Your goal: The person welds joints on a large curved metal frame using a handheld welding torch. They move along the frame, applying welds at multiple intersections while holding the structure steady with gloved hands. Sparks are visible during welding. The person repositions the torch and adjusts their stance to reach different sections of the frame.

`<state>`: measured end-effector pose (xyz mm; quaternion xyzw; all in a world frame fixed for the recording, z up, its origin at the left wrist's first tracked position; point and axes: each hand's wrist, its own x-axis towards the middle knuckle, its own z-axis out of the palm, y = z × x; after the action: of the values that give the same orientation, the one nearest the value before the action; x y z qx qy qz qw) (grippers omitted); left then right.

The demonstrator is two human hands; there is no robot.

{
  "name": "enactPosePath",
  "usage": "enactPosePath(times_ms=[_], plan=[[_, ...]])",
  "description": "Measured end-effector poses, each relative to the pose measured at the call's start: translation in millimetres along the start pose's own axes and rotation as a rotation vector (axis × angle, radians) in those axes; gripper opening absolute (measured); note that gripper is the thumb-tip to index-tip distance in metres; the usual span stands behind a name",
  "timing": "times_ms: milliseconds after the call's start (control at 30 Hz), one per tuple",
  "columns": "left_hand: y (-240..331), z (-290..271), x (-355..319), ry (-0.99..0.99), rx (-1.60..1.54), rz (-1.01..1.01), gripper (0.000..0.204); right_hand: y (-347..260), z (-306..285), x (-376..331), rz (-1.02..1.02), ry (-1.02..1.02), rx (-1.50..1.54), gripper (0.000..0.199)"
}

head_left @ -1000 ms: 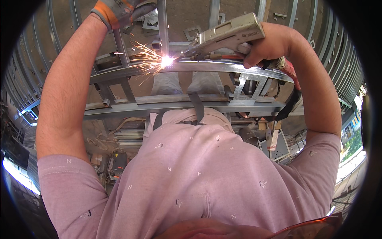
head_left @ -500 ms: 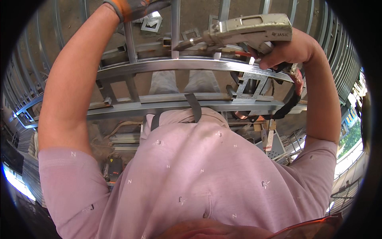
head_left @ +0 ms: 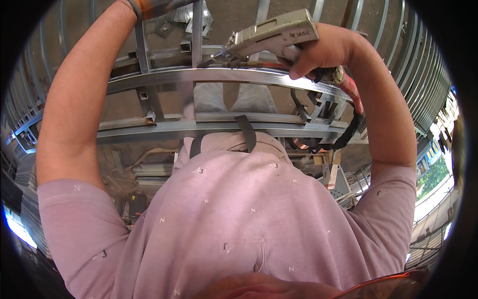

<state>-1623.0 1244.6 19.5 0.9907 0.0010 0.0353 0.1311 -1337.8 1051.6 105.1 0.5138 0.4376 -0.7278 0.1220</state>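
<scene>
My bare right hand point(head_left: 323, 47) is wrapped round the grip of a pale grey-beige welding gun point(head_left: 274, 31). Its metal nozzle points left, and the tip is at the foot of an upright square metal bar point(head_left: 197, 35), by a shiny metal rail point(head_left: 224, 74). Whether the tip touches the metal I cannot tell. At the top edge, my left hand point(head_left: 155, 7) wears an orange and dark grey glove. The picture cuts it off, so its fingers show only in part, close to the top of that bar.
A red and black sleeved cable point(head_left: 352, 92) hangs from the gun past the right of the frame. Nearer me runs a second metal rail point(head_left: 214, 130). Loose metal plates point(head_left: 199, 22) lie on the floor beyond. Rows of bars point(head_left: 418, 65) curve along both sides.
My right hand and the welding gun have moved left and a little up in the view. The left hand has shifted left and further out of the top edge.
</scene>
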Motion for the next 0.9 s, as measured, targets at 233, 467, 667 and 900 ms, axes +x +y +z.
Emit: enactPosePath(times_ms=[233,467,667,900], plan=[[3.0,2.3,-1.9,0.107,-0.006,0.001,0.033,4.2,0.4,5.0,-0.010,0.039,-0.012,0.038],[1.4,5.3,-2.1,0.126,-0.032,0.003,0.030,4.1,-0.9,7.1,0.005,0.039,-0.020,0.038],[-2.3,7.1,-3.9,0.129,-0.002,0.003,0.031,3.3,-5.5,8.5,0.025,0.009,-0.016,0.047],[4.4,4.5,-4.0,0.135,0.000,-0.018,0.032,6.5,-6.2,10.1,-0.009,0.008,-0.049,0.053]])
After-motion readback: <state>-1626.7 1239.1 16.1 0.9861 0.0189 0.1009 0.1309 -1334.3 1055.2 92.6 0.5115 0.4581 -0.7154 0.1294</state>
